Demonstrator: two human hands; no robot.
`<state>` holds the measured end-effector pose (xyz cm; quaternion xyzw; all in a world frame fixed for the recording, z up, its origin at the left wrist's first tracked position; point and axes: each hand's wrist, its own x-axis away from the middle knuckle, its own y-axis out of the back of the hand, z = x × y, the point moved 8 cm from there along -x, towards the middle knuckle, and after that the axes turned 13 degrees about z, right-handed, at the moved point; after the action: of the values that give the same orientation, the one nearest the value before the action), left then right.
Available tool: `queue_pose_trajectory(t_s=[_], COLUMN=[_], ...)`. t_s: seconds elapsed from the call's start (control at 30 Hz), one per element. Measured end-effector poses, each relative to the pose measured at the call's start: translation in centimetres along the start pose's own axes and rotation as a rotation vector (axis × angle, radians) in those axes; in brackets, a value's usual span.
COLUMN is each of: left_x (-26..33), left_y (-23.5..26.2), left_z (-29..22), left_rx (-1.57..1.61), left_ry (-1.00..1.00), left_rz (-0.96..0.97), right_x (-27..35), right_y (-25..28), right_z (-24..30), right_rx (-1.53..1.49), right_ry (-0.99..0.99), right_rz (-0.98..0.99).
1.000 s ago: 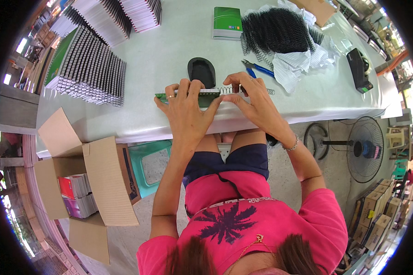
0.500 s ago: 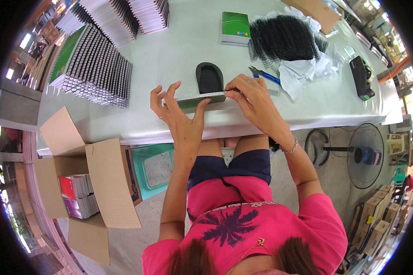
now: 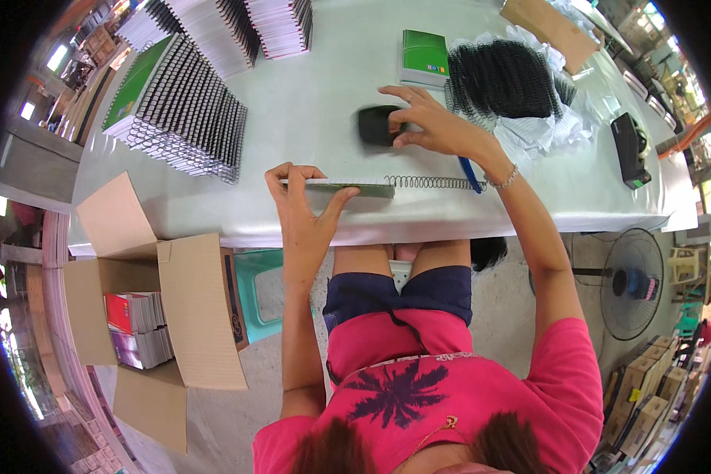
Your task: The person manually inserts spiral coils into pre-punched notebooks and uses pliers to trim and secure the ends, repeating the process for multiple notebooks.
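My left hand grips a thin green-covered notebook on edge at the table's front, thumb on its near face and fingers behind. From its right end a dark wire spiral coil stretches to the right, its left end at the notebook's upper edge. Beyond it, my right hand closes its thumb and fingers on the right side of a rounded black block, smeared by motion. Blue-handled pliers lie under my right wrist, mostly hidden.
Spiral-bound notebooks stand stacked at left, with more stacks behind. Green notebooks, a heap of black coils on crumpled paper and a black tape dispenser lie at right. An open carton and a fan flank me.
My right hand has left the notebook's corner and moved away to the black block, which is now shifted. The coil now extends straight from the notebook's right end. My left hand keeps its hold.
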<state>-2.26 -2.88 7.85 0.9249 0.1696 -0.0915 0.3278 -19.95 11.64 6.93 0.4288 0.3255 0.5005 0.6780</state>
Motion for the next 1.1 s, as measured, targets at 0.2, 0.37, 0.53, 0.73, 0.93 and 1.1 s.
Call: queue_pose_trajectory(t_s=[0.2,0.37,0.53,0.73,0.93,1.1], left_x=[-0.8,-1.0,-1.2,-1.5,-1.5,-1.4], left_y=[-0.7,-2.4,-3.5,-4.5,-4.4,-4.4], left_z=[-0.7,0.3,1.2,3.0,2.8,2.5], left_rx=[0.095,0.047,0.042,0.209,0.165,0.183], left_ry=[0.000,-0.117,-0.102,0.005,-0.018,-0.014], left_rz=[0.076,-0.007,-0.075,0.002,0.001,0.021], right_x=[4.4,5.6,6.1,8.8,8.1,8.5], right_y=[-1.6,-2.6,-2.2,-0.7,-1.2,-0.9], right_z=[1.5,2.2,2.1,0.8,2.0,2.8], right_rx=[-0.246,-0.063,-0.245,-1.182,-0.953,-0.959], right_ry=[-0.301,-0.314,-0.282,-0.007,-0.062,-0.184], right_rz=[-0.050,-0.281,-0.197,-0.234,-0.005,-0.095])
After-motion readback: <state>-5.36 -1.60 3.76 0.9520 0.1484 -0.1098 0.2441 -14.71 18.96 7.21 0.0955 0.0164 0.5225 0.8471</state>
